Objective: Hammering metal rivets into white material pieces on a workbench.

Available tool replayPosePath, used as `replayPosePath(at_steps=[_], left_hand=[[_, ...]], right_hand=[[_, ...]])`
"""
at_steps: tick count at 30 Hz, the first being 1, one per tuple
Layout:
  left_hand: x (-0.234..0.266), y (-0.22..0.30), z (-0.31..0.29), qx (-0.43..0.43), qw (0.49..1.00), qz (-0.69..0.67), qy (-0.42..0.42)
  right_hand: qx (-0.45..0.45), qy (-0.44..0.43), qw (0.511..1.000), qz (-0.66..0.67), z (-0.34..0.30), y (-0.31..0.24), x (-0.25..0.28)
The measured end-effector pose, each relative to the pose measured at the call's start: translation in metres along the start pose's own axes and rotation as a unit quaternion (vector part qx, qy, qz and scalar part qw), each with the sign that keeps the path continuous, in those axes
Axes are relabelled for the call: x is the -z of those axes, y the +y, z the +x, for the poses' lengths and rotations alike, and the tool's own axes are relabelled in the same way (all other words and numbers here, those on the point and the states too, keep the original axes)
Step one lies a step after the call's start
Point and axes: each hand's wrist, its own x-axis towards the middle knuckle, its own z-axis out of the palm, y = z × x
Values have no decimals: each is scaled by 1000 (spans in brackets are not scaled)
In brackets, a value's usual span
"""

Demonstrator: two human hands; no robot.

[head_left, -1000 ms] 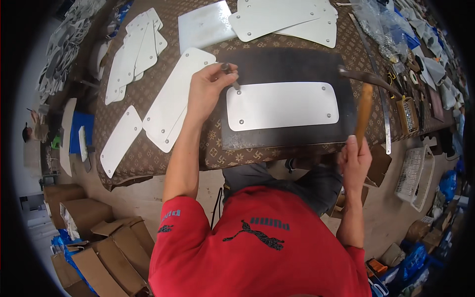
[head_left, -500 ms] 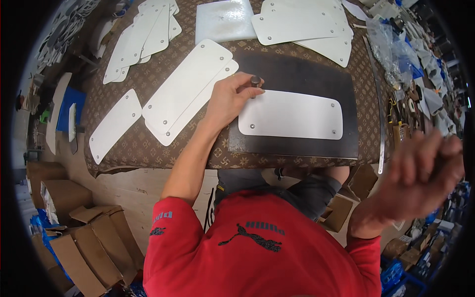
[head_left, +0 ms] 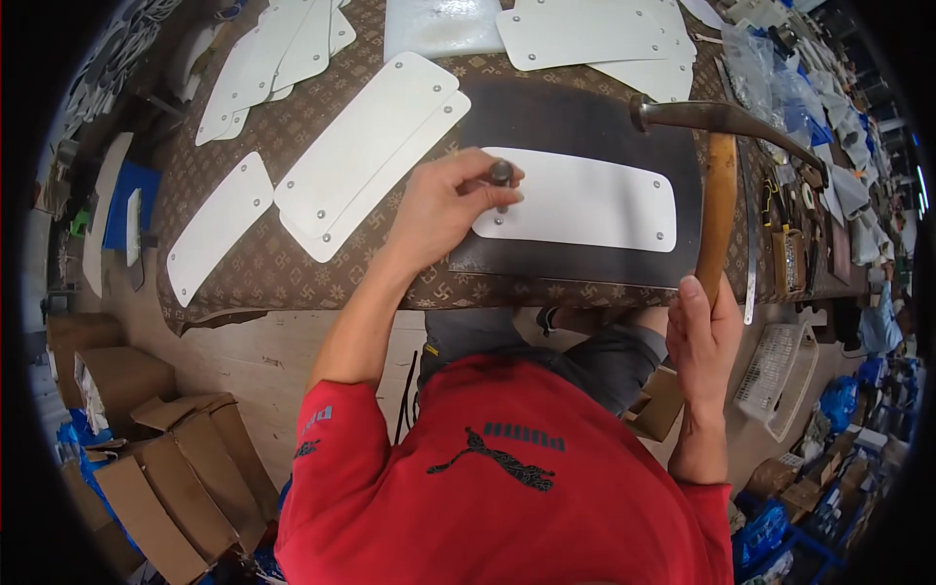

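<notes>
My left hand (head_left: 441, 207) grips a short dark metal punch (head_left: 501, 174) between thumb and fingers. The punch stands near the left end of a white rounded panel (head_left: 585, 200), close above its lower-left metal stud. Silvery studs also show at the panel's right corners. Beneath the panel lies a dark flat plate (head_left: 575, 112). My right hand (head_left: 704, 336) is closed around the wooden handle of a hammer (head_left: 720, 195). The steel hammer head is raised over the plate's right side, apart from the punch.
Two overlapping white panels (head_left: 366, 146) and a narrower one (head_left: 222, 229) lie left on the patterned cloth (head_left: 400, 292). Stacks of panels (head_left: 278, 58) (head_left: 585, 39) flank a translucent white block (head_left: 444, 29) at the back. A metal ruler (head_left: 750, 253) and tools lie right; cardboard boxes (head_left: 185, 478) stand lower left.
My right hand has come inward from the far right, and the hammer now shows clearly in it. The punch in my left hand has shifted from the panel's upper-left corner toward its lower-left stud.
</notes>
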Motion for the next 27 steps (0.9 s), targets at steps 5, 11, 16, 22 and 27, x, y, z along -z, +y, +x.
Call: replayPosePath(at_steps=[5, 11, 16, 22, 27], left_hand=[[-4, -9, -14, 16, 997, 70, -19], [-6, -15, -24, -24, 995, 100, 6], [-7, -16, -22, -58, 989, 136, 3], [-46, 0, 31, -51, 998, 2, -35], [-137, -4, 106, -81, 990, -84, -85]], right_hand=[[48, 71, 996, -29, -11, -28, 5], [350, -16, 937, 19, -7, -19, 23], [125, -131, 922, -342, -8, 16, -6], [13, 81, 996, 47, -26, -14, 29], [-18, 165, 974, 152, -28, -13, 54]])
